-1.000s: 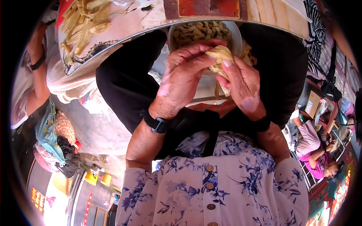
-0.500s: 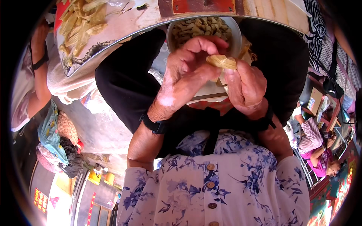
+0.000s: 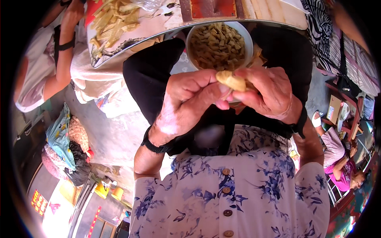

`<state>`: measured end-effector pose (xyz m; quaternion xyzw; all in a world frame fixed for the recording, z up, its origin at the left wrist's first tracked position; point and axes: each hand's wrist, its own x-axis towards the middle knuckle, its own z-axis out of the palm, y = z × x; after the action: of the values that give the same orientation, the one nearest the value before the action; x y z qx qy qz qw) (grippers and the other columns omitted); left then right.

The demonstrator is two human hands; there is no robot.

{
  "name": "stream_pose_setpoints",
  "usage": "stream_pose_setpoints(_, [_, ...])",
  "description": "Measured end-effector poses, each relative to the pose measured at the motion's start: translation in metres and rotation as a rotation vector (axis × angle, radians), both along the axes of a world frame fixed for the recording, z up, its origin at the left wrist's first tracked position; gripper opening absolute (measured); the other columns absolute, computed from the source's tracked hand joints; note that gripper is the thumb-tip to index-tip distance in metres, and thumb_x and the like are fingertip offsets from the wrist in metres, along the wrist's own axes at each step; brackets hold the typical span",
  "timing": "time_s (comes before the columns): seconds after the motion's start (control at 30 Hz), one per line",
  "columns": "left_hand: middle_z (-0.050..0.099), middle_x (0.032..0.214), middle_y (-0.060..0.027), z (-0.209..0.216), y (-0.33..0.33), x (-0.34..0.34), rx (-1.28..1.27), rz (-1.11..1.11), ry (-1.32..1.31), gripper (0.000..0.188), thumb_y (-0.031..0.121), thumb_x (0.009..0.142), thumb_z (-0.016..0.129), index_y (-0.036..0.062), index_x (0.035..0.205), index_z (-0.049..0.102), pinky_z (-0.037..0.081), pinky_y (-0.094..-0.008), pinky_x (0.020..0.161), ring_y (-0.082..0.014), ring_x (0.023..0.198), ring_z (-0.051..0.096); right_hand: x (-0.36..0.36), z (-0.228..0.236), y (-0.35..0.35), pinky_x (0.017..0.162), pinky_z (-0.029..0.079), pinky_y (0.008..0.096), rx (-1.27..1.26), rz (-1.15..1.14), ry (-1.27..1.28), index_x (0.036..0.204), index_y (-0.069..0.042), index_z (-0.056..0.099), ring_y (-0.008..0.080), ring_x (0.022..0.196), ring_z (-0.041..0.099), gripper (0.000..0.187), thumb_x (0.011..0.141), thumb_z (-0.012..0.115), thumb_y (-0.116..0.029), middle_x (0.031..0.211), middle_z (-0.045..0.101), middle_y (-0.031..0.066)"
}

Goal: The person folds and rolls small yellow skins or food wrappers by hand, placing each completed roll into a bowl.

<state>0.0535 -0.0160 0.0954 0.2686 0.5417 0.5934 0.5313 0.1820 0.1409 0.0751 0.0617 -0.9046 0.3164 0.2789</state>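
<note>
Between my two hands, above my lap, is a small folded yellow strip (image 3: 231, 81), flat and husk-like with fine lengthwise lines. My left hand (image 3: 189, 101) pinches its left side between thumb and fingers. On the other side, the thumb and fingers of my right hand (image 3: 270, 92) close on the strip's right end, which they partly hide. Just beyond the hands stands a round pale bowl (image 3: 250, 49) holding many small yellowish-brown folded pieces (image 3: 218, 45). A loose pile of longer yellow strips (image 3: 115, 23) lies on the table at the far left.
The curved table edge (image 3: 158, 35) runs across the far side above my knees. At the left is another person's arm (image 3: 59, 75) with a dark wristband. A person in a magenta top (image 3: 343, 174) sits at the right. Bundled bags (image 3: 63, 139) lie on the floor at the left.
My hands have turned the yellow strip, and my right hand now grips it from above and the side. The view has shifted, so more of the bowl shows.
</note>
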Motion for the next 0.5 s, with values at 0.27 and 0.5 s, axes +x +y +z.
stream_pose_setpoints(0.27, [0.062, 0.077, -0.0105, 0.023, -0.033, -0.007, 0.135, -0.051, 0.171, 0.014, 0.003, 0.089, 0.053, -0.0079, 0.084, 0.06, 0.048, -0.0218, 0.058, -0.0123, 0.063, 0.06, 0.012, 0.027, 0.005, 0.046, 0.049, 0.0285, -0.022, 0.16, -0.116, 0.092, -0.003, 0.057, 0.023, 0.058, 0.063, 0.032, 0.071, 0.075, -0.02, 0.072, 0.062, 0.0086])
stream_pose_setpoints(0.5, [0.062, 0.081, -0.0118, 0.03, -0.049, -0.006, 0.16, -0.045, 0.387, 0.011, 0.004, 0.087, 0.056, -0.0069, 0.085, 0.06, 0.048, -0.0213, 0.058, -0.0131, 0.066, 0.062, 0.017, 0.034, 0.0, 0.056, 0.041, 0.0283, -0.048, 0.221, -0.082, 0.096, -0.003, 0.063, 0.0183, 0.067, 0.062, 0.026, 0.073, 0.072, -0.011, 0.081, 0.066, 0.0028])
